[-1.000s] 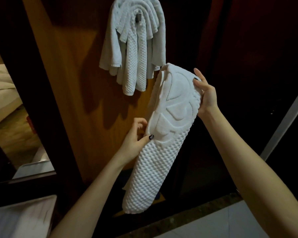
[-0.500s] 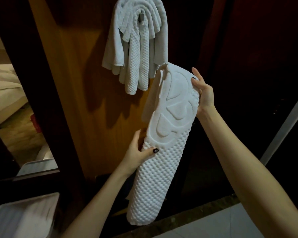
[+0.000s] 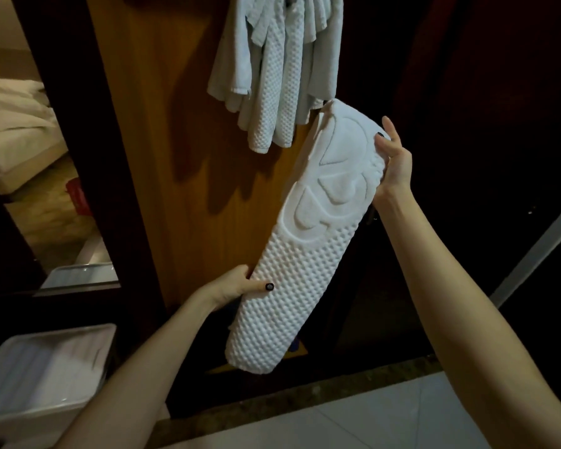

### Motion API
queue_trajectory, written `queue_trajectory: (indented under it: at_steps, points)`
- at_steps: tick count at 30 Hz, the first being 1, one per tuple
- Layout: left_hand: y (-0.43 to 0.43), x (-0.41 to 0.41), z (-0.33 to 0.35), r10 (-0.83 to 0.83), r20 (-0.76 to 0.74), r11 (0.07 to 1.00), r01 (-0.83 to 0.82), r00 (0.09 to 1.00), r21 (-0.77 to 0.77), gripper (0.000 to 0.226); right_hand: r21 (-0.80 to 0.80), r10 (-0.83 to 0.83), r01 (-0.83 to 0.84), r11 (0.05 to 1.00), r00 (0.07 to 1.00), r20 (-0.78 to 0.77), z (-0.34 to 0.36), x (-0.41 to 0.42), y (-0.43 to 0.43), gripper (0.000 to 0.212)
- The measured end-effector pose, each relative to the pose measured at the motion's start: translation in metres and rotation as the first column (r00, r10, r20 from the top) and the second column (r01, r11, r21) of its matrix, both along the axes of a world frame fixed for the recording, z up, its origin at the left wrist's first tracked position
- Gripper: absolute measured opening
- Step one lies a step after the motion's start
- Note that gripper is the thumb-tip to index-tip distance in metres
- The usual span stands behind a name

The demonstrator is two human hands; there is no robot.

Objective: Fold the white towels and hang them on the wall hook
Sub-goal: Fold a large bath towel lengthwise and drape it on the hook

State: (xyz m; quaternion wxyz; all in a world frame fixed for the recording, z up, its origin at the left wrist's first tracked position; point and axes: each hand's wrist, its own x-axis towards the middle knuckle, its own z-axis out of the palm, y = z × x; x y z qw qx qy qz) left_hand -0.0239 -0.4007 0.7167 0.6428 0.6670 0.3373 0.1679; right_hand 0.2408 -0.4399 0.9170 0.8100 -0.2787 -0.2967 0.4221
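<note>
- Left hand (image 3: 237, 285): one. The fingers curl behind the lower part of the folded towel (image 3: 318, 234) and the thumb presses on its front face, so the hand grips the towel's left edge.
- Right hand (image 3: 395, 160): one. Thumb and curled fingers pinch the towel's upper right edge, and the cloth bunches there. The forefinger points upward, off the cloth.
- Folded towel: one, white, folded into a long narrow band. It is held tilted between the two hands, with its upper end by the right hand and its lower end hanging below the left hand. The upper half shows a raised leaf pattern; the lower half is waffle-textured.
- Hanging towels (image 3: 272, 69): above and left of the right-hand fingers. The held towel's top end is just beside their lower hems. There appear to be two or more, but the folds overlap and the top is cropped, so the count is uncertain.
- Wooden panel (image 3: 162, 140): one, behind both hands.
- White bin (image 3: 46, 367): one, below and left of the left hand, well apart.
</note>
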Motion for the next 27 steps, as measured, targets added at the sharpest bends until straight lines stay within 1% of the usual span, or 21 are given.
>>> queue_trajectory:
  at_steps: [1,3,5,7,9,10,14,17,20,22,24,25,27]
  points:
    - [-0.001,-0.002,0.003,-0.007,0.003,1.000,0.007,1.000,-0.004,0.067,-0.002,-0.010,0.010,1.000,1.000,-0.021,-0.002,0.002,0.001,0.039]
    - [-0.001,-0.006,0.008,-0.012,0.000,1.000,0.012,1.000,-0.011,0.074,-0.003,-0.024,0.024,1.000,0.997,-0.074,-0.005,0.005,0.001,0.043]
    - [0.000,-0.012,0.014,-0.013,-0.014,1.000,0.012,1.000,-0.015,0.081,-0.008,-0.033,0.032,0.999,0.995,-0.092,-0.007,0.005,0.001,0.053]
    - [0.005,-0.022,0.021,0.012,-0.044,0.999,-0.011,0.999,0.030,0.088,-0.026,-0.062,0.061,0.998,0.997,-0.051,-0.010,0.004,0.003,0.060]
    - [0.014,-0.035,0.030,0.044,-0.108,0.994,-0.033,0.993,0.105,0.102,-0.056,-0.095,0.095,0.994,0.995,0.004,-0.011,0.003,0.006,0.064]
    - [0.021,-0.041,0.037,0.045,-0.135,0.993,-0.030,0.990,0.116,0.103,-0.070,-0.115,0.117,0.991,0.993,0.038,-0.010,0.003,0.007,0.065]
    - [0.043,-0.061,0.087,-0.085,-0.190,0.989,0.107,0.978,0.106,0.077,-0.104,-0.209,0.223,0.969,0.969,0.135,0.003,0.007,0.012,0.066]
    - [0.065,-0.068,0.140,-0.079,-0.204,0.968,0.124,0.976,0.216,0.067,-0.065,-0.295,0.315,0.947,0.932,0.209,0.023,0.019,0.019,0.066]
    - [0.086,-0.075,0.194,-0.025,-0.182,0.940,0.085,0.983,0.330,0.057,0.037,-0.353,0.362,0.931,0.874,0.334,0.051,0.028,0.027,0.067]
    - [0.102,-0.077,0.227,0.044,-0.158,0.909,0.026,0.987,0.415,0.047,0.087,-0.374,0.369,0.926,0.851,0.368,0.071,0.033,0.034,0.067]
    - [0.118,-0.078,0.259,0.102,-0.099,0.871,-0.041,0.990,0.489,0.043,0.120,-0.398,0.382,0.916,0.835,0.380,0.091,0.038,0.043,0.064]
    - [0.124,-0.078,0.275,0.130,-0.070,0.852,-0.076,0.989,0.517,0.041,0.131,-0.408,0.390,0.912,0.821,0.399,0.100,0.041,0.046,0.060]
    - [0.137,-0.079,0.303,0.152,-0.014,0.846,-0.123,0.988,0.519,0.039,0.163,-0.446,0.421,0.892,0.770,0.456,0.120,0.045,0.056,0.052]
